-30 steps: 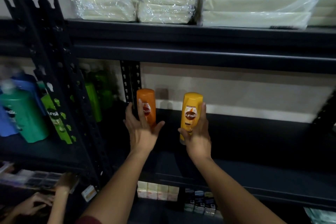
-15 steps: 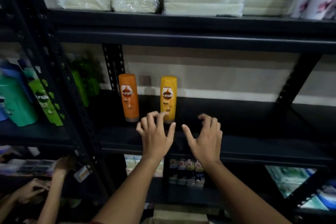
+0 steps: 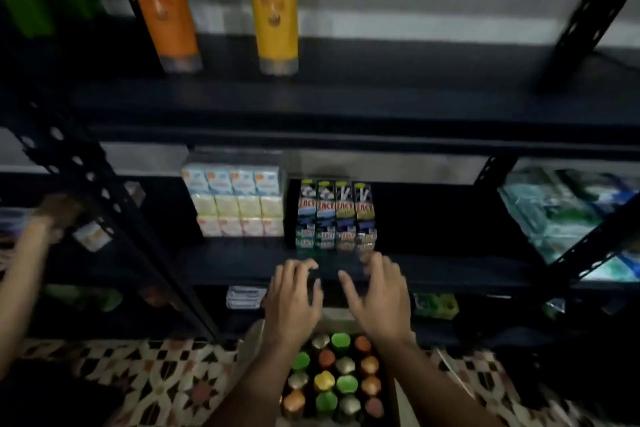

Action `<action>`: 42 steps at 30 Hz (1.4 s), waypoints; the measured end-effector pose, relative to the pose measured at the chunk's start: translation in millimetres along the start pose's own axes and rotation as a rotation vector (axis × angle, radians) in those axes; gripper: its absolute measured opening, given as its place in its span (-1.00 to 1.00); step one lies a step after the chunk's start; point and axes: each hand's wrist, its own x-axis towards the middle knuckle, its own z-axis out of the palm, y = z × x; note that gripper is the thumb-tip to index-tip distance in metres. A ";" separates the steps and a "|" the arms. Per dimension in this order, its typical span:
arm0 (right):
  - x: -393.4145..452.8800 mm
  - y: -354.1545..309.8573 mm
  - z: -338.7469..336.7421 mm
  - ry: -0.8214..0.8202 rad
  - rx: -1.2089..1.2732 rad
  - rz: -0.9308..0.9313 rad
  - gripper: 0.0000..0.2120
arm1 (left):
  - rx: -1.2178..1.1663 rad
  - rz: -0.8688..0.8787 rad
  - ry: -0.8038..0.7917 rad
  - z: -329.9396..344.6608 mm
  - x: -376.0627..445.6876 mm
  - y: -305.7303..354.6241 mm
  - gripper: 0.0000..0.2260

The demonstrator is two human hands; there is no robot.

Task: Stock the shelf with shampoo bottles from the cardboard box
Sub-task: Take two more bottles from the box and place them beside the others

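Head cam: both hands, left (image 3: 294, 302) and right (image 3: 377, 298), hover spread and empty over the open cardboard box (image 3: 247, 350) of colourful-capped shampoo bottles (image 3: 334, 374) on the floor. I'd grab two near-row bottles by the caps and lift straight up.

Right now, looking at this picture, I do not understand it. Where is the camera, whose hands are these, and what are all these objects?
The camera sits on a person's head and looks forward and down, so the two arms rising from the bottom edge are that person's own. The left hand and the right hand are both empty, fingers loosely spread, above a cardboard box on the floor. The box is full of bottles seen from above, so you see only their coloured caps. On the dark shelf higher up stand an orange bottle and a yellow bottle, already stocked. A lower shelf carries small product boxes. The arm at the left edge belongs to another person.
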 end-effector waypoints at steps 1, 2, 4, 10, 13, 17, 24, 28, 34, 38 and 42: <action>-18.4 16.6 24.6 -0.040 0.002 0.018 -0.70 | -0.004 -0.018 -0.034 23.9 -16.9 -11.8 -0.70; -36.5 35.1 52.2 -0.088 -0.005 0.043 -0.71 | -0.011 -0.040 -0.071 52.6 -34.3 -26.3 -0.69; -64.7 67.6 101.0 -0.184 -0.043 0.103 -0.72 | 0.004 -0.080 -0.164 105.6 -64.6 -55.2 -0.73; -120.4 148.6 220.1 -0.481 -0.145 0.269 -0.70 | 0.087 -0.178 -0.497 234.0 -120.1 -121.5 -0.83; -142.2 178.0 271.8 -0.508 -0.226 0.279 -0.67 | 0.167 -0.220 -0.539 286.4 -128.9 -142.9 -0.65; -154.9 201.5 318.3 -0.509 -0.255 0.244 -0.65 | 0.172 -0.241 -0.517 330.3 -143.6 -156.8 -0.57; -159.4 220.6 345.3 -0.509 -0.278 0.208 -0.55 | 0.095 -0.260 -0.505 346.4 -144.8 -161.8 -0.58; -161.7 222.4 347.9 -0.494 -0.279 0.188 -0.43 | 0.142 -0.211 -0.595 345.7 -142.7 -165.7 -0.48; -163.8 224.5 353.1 -0.443 -0.335 0.128 -0.41 | 0.102 -0.169 -0.549 349.4 -147.0 -173.6 -0.59; -166.0 225.5 350.8 -0.409 -0.306 0.121 -0.39 | 0.124 -0.112 -0.515 347.0 -150.9 -177.4 -0.66; -166.8 226.9 344.0 -0.339 -0.256 0.115 -0.37 | 0.197 0.042 -0.437 347.1 -157.9 -187.7 -0.66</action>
